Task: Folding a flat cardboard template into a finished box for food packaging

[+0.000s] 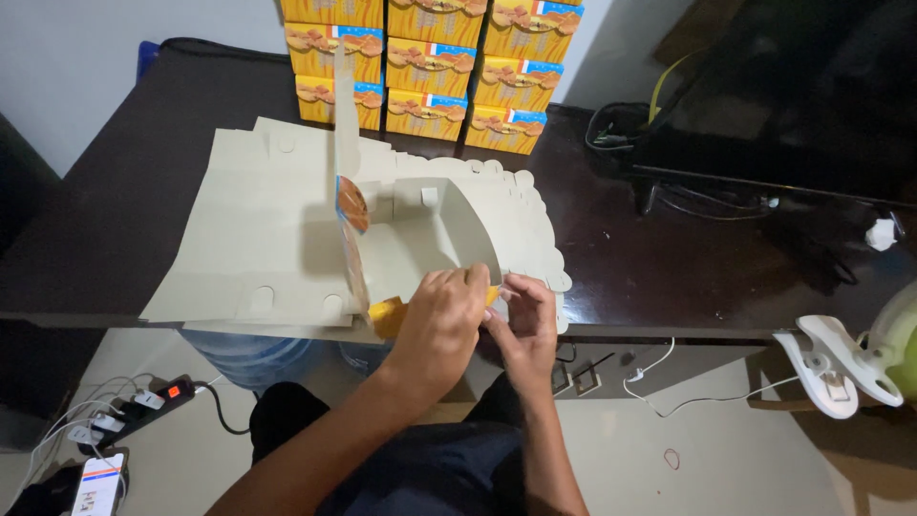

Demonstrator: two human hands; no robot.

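Here, both hands' fingers (475, 279) pinching carton flap (492, 291)

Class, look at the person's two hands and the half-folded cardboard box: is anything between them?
Nothing visible. The left hand and right hand both already grip the half-folded cardboard box at its near corner, above the flat cardboard sheets.

Left hand (441, 323) covers the near corner of the half-folded box (420, 239). Stacked boxes (430, 67) cut off by top edge.
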